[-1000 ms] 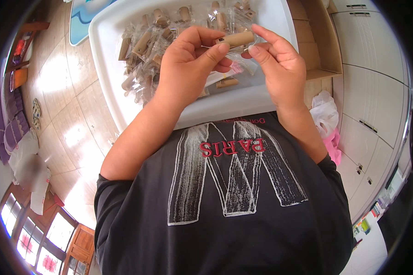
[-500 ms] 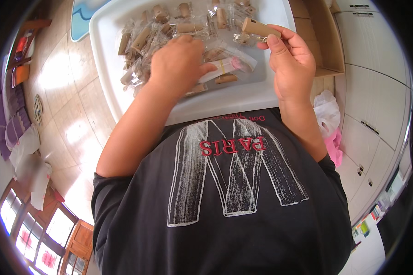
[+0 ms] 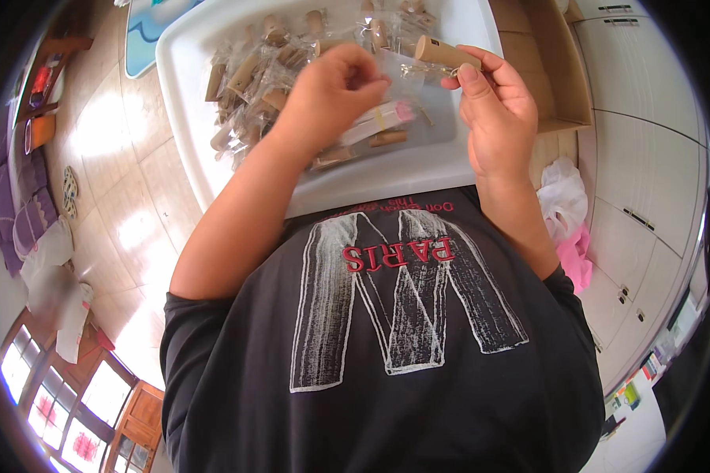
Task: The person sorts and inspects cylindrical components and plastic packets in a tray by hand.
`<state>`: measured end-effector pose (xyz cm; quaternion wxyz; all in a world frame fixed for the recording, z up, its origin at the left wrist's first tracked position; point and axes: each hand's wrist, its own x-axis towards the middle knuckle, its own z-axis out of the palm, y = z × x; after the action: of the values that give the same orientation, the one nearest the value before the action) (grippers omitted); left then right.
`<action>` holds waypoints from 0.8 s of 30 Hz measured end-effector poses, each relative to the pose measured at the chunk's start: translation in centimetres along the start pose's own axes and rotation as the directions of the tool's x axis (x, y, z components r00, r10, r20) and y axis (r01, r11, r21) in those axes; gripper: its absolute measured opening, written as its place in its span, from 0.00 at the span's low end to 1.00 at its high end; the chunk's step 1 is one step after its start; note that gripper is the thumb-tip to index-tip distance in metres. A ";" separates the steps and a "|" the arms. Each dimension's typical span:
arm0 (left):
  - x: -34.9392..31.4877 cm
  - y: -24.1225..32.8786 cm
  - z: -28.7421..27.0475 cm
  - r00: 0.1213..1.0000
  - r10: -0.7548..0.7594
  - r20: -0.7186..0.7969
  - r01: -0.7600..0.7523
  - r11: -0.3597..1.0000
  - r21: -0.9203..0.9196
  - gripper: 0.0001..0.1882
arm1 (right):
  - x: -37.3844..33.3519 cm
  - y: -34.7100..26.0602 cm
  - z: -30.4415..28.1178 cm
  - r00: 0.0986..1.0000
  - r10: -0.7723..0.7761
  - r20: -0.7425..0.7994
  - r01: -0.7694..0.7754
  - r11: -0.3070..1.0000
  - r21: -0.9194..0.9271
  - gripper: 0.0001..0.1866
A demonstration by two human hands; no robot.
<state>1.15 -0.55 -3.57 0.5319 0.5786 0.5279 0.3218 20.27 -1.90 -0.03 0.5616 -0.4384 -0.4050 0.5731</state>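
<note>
My right hand [image 3: 498, 110] pinches a light brown cylinder [image 3: 445, 53] between thumb and fingers, above the right side of a white plastic tub [image 3: 335, 191]. A small dark mark shows near its far end, and a thin cord hangs beside it. Over the middle of the tub, my left hand [image 3: 330, 93] has its fingers curled and the thumb close to them. Motion blur hides what, if anything, they grip. Beneath it lie several similar brown cylinders in clear plastic bags [image 3: 241, 75]. A clear packet with a pink end [image 3: 402, 112] rests near my left hand.
An open cardboard box [image 3: 572, 75] stands right of the tub, beside white cabinets [image 3: 647, 158]. White and pink plastic bags [image 3: 564, 201] are on the right below the box. Tiled floor [image 3: 118, 173] stretches along the left, with a patterned slipper [image 3: 69, 191] on it.
My left hand has lifted from the bagged cylinders and moved slightly right, its fingers now curled. The pink-ended packet has shifted a little left. My right hand keeps the cylinder in nearly the same place.
</note>
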 end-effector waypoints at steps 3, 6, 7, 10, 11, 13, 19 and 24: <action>-0.4 1.6 -1.4 0.995 -0.022 0.099 0.069 0.860 -0.506 0.02 | 0.3 0.0 -0.9 0.997 0.075 0.005 -0.075 0.996 0.053 0.14; -0.7 2.3 -2.2 0.986 -0.079 0.148 0.140 0.875 -0.464 0.09 | 1.0 -0.1 -1.6 0.979 0.151 0.138 -0.184 0.944 0.273 0.14; -0.7 2.4 -2.3 0.974 -0.095 0.207 0.177 0.890 -0.420 0.12 | 1.1 -0.1 -1.7 0.965 0.158 0.209 -0.224 0.912 0.344 0.14; -0.8 3.0 -2.0 0.959 -0.077 0.272 0.205 0.853 -0.480 0.19 | 1.0 -0.1 -0.2 0.959 0.164 0.229 -0.247 0.881 0.404 0.14; -0.9 2.9 -2.0 0.959 -0.077 0.272 0.204 0.852 -0.482 0.19 | 0.9 -0.1 0.4 0.969 0.170 0.179 -0.229 0.888 0.398 0.14; -0.9 2.8 -1.9 0.962 -0.046 0.268 0.165 0.882 -0.441 0.21 | 0.9 0.0 0.4 0.954 0.192 0.230 -0.270 0.881 0.388 0.14; -1.0 2.7 -1.5 0.990 -0.062 0.123 0.090 0.967 -0.239 0.21 | 0.2 -0.3 1.6 0.939 0.231 0.254 -0.265 0.958 0.110 0.13; -1.7 3.5 -1.7 0.915 -0.366 0.169 0.402 0.862 -0.309 0.11 | 0.0 -0.3 1.7 0.983 0.054 0.178 -0.046 0.998 -0.050 0.13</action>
<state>0.09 -1.26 0.50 0.7034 0.3780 0.5410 0.2640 18.69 -1.84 0.74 0.4983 -0.4078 -0.4556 0.6147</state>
